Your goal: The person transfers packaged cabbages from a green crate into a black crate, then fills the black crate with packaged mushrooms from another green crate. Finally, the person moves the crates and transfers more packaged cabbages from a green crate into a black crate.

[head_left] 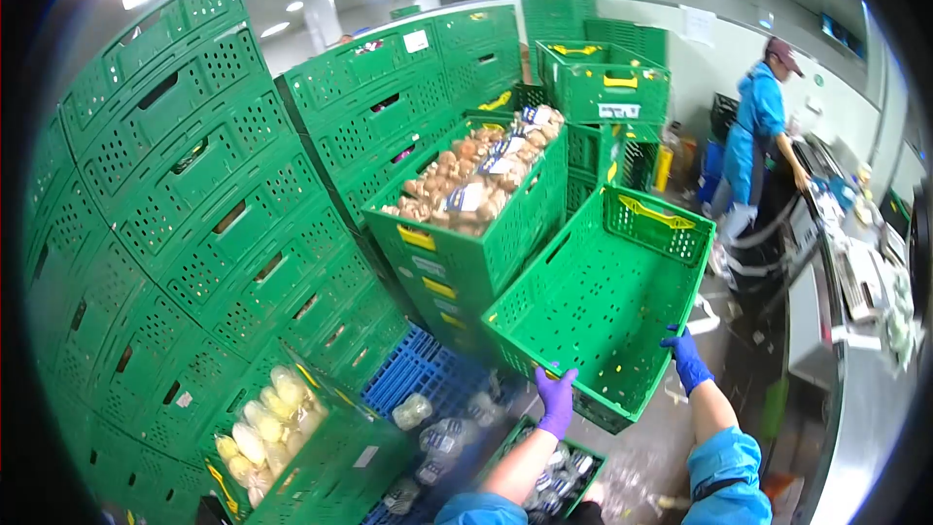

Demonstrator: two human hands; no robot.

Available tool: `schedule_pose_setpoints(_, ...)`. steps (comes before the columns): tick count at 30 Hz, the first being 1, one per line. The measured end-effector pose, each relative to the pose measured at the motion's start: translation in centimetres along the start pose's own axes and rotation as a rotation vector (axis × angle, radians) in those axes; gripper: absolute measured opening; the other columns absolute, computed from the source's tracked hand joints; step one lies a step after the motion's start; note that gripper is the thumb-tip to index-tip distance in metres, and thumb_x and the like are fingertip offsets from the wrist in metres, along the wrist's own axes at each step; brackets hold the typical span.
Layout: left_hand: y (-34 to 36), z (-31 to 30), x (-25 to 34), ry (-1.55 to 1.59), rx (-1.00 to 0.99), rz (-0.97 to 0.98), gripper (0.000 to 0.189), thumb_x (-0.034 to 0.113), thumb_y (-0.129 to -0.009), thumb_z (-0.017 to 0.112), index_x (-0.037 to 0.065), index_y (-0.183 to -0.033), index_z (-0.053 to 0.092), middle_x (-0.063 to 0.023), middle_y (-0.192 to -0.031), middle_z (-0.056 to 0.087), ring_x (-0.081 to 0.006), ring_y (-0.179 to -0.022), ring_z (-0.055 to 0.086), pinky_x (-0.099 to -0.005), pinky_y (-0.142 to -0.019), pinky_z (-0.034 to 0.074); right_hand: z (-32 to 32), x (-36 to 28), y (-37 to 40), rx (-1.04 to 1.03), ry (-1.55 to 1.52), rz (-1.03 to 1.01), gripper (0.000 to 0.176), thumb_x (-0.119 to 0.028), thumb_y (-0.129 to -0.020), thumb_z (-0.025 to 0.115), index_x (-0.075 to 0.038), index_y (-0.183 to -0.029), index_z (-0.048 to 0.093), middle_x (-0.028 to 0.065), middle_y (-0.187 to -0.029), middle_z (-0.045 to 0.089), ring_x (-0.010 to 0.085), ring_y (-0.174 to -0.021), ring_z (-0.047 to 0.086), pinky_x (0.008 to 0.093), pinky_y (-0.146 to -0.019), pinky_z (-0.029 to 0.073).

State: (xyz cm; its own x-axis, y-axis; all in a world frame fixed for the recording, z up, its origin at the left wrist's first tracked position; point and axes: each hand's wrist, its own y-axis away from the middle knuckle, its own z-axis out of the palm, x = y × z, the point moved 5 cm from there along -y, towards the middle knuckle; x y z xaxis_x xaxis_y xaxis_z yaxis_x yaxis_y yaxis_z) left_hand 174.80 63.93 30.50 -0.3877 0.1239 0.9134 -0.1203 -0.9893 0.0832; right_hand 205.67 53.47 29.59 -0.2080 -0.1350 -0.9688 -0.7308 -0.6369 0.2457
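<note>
I hold a large green plastic crate (604,303) tilted in front of me, with only small scraps on its perforated floor. My left hand (556,402), in a purple glove, is closed on its near rim. My right hand (688,360), in a darker purple-blue glove, grips the crate's right side near the close corner. Just left of the held crate is a stack topped by a green crate full of brown mushrooms (457,180), some in labelled packs. Below my left arm, a lower green crate holds clear packs (564,481) with dark labels.
Tall stacks of green crates (185,156) line the left. A crate with pale wrapped vegetables (267,428) stands lower left, near a blue pallet (413,369) and plastic packs. A co-worker (753,136) in blue stands at the machine on the right, beyond a metal counter (860,418).
</note>
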Motion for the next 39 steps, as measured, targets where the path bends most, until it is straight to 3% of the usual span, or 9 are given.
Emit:
schedule_pose_setpoints(6,-8.1,6.3,-8.2,0.013,0.110,-0.011,0.050,0.004,-0.069,0.068,0.004,-0.109,0.040,-0.0105,-0.103,0.051,-0.0193,-0.096,0.050,-0.0323,-0.083,0.041,0.6,-1.4,-12.8,-0.259,0.051,-0.145,0.075,-0.010,-0.071,0.070,-0.006,-0.134,0.029,0.0150,-0.116,0.051,0.0238,-0.100,0.052,0.0345,-0.080,0.045)
schedule_pose_setpoints(8,-9.2,5.7,-10.0,0.013,0.081,-0.046,0.058,0.008,-0.071,0.069,0.003,-0.119,0.036,-0.0124,-0.111,0.050,-0.0206,-0.101,0.049,-0.0329,-0.088,0.040,1.8,0.1,-13.8,-0.205,0.090,-0.128,0.104,-0.002,-0.073,0.068,-0.009,-0.140,-0.011,0.0180,-0.135,0.034,0.0263,-0.114,0.043,0.0334,-0.092,0.039)
schedule_pose_setpoints(14,-3.3,3.2,-1.6,-0.384,-0.110,-0.272,0.085,0.030,-0.079,0.065,0.004,-0.140,0.012,-0.0178,-0.140,0.025,-0.0257,-0.131,0.023,-0.0342,-0.104,0.026,4.0,0.1,-10.1,-0.224,0.075,-0.005,0.095,-0.006,-0.075,0.066,-0.007,-0.141,-0.001,0.0213,-0.135,0.032,0.0301,-0.119,0.038,0.0361,-0.098,0.033)
schedule_pose_setpoints(16,-1.4,-3.2,-6.3,-0.443,-0.080,-0.071,0.090,0.034,-0.078,0.067,0.002,-0.140,0.010,-0.0165,-0.133,0.038,-0.0229,-0.120,0.039,-0.0314,-0.098,0.034,4.3,-2.2,-6.5,0.116,0.631,-0.551,0.088,-0.009,-0.073,0.067,-0.002,-0.140,0.011,0.0249,-0.138,0.027,0.0347,-0.125,0.031,0.0398,-0.104,0.026)
schedule_pose_setpoints(22,19.3,-22.7,-1.6,-0.680,-0.325,-0.356,0.067,0.040,-0.080,0.064,0.002,-0.128,0.038,-0.0139,-0.122,0.046,-0.0226,-0.106,0.048,-0.0332,-0.083,0.044,12.7,-1.4,19.3,-0.313,0.645,-0.883,0.076,-0.007,-0.072,0.062,0.001,-0.137,0.021,0.0222,-0.140,0.024,0.0350,-0.129,0.026,0.0413,-0.106,0.021)
schedule_pose_setpoints(24,28.4,-30.8,-2.1,-0.602,-0.142,-0.664,0.063,0.040,-0.080,0.063,0.002,-0.125,0.040,-0.0105,-0.112,0.051,-0.0192,-0.094,0.051,-0.0316,-0.073,0.046,16.5,4.5,29.1,-0.572,0.424,-0.783,0.077,-0.002,-0.072,0.062,-0.002,-0.137,0.021,0.0158,-0.138,0.030,0.0306,-0.123,0.036,0.0385,-0.101,0.031)
schedule_pose_setpoints(28,46.8,-42.9,5.0,-0.337,0.210,-0.403,0.031,0.033,-0.084,0.059,0.003,-0.092,0.058,-0.0088,-0.085,0.056,-0.0157,-0.077,0.051,-0.0352,-0.066,0.043,23.1,16.1,50.9,-1.053,0.423,-0.373,0.080,0.001,-0.070,0.063,-0.002,-0.137,0.020,0.0182,-0.140,0.023,0.0295,-0.120,0.037,0.0345,-0.095,0.038)
schedule_pose_setpoints(31,59.0,-53.3,8.2,-0.823,0.431,-0.506,0.041,0.037,-0.081,0.061,0.003,-0.103,0.056,-0.0115,-0.094,0.059,-0.0213,-0.083,0.054,-0.0354,-0.070,0.045,27.4,22.9,67.1,-1.506,0.429,-0.323,0.082,-0.004,-0.070,0.066,-0.004,-0.138,0.020,0.0201,-0.140,0.023,0.0330,-0.124,0.033,0.0367,-0.094,0.039)
schedule_pose_setpoints(39,81.8,-66.9,15.0,-0.415,1.392,-0.452,0.050,0.039,-0.075,0.064,0.003,-0.109,0.058,-0.0137,-0.107,0.060,-0.0249,-0.099,0.057,-0.0326,-0.087,0.044,41.1,26.8,90.5,-2.084,0.561,-0.717,0.084,-0.008,-0.070,0.070,-0.007,-0.138,0.021,0.0199,-0.143,0.016,0.0299,-0.100,0.054,0.0372,-0.082,0.047)
